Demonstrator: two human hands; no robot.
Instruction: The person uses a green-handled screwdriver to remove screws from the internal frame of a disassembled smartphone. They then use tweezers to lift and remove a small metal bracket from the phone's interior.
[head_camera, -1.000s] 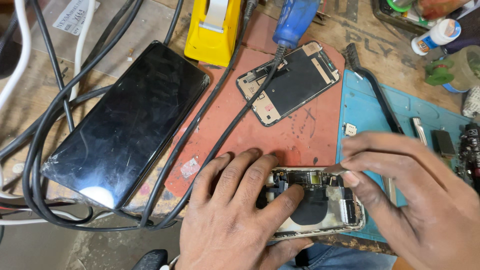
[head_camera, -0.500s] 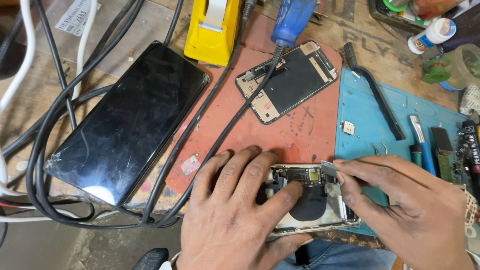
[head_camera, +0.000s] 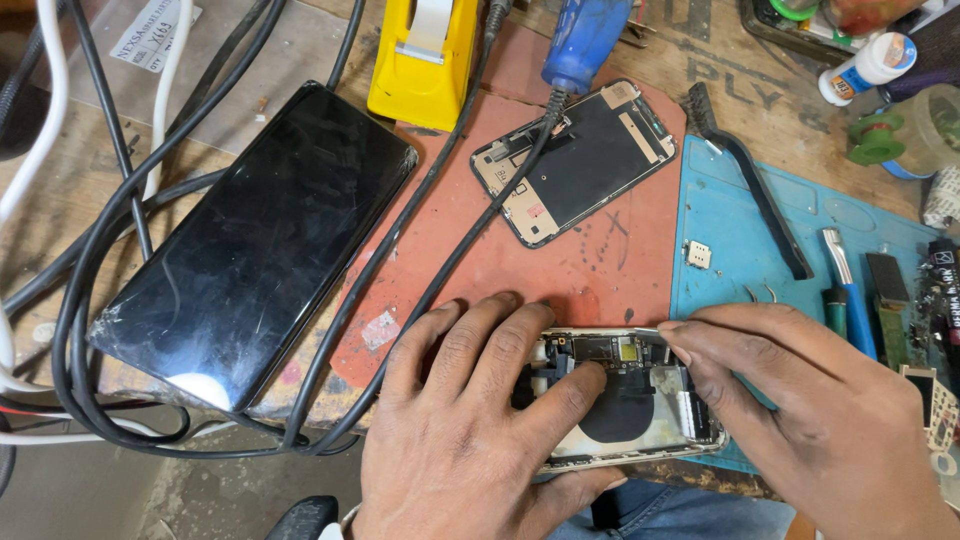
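Far out beyond the left fingers lies a large black tablet (head_camera: 258, 240) with a cracked, scuffed glass face, ringed by loops of black cable (head_camera: 80, 330) that trail past its near corner. Above the knuckles, well apart from them, stands a yellow tape dispenser (head_camera: 424, 55), and a blue-handled tool (head_camera: 583, 40) sends its cord down across the red mat (head_camera: 590, 265) toward the fingertips. A detached phone screen panel (head_camera: 575, 160) rests face down on that mat, up beyond both hands. The left hand (head_camera: 470, 430) lies flat with its fingers (head_camera: 500, 345) spread and slightly curled, pressing down on the left end of the opened phone body (head_camera: 625, 400), the thumb laid across the internals; it pins the phone body rather than gripping it. The phone body sits at the near table edge, between and under both hands. The right hand (head_camera: 810, 420) has thumb and forefinger pinched nearly closed on a thin metal tool (head_camera: 650, 333) at the upper edge of the phone body. Beyond the right fingers, on the blue mat (head_camera: 740, 250), lie a black brush (head_camera: 750, 190) and a blue-handled screwdriver (head_camera: 848, 300).
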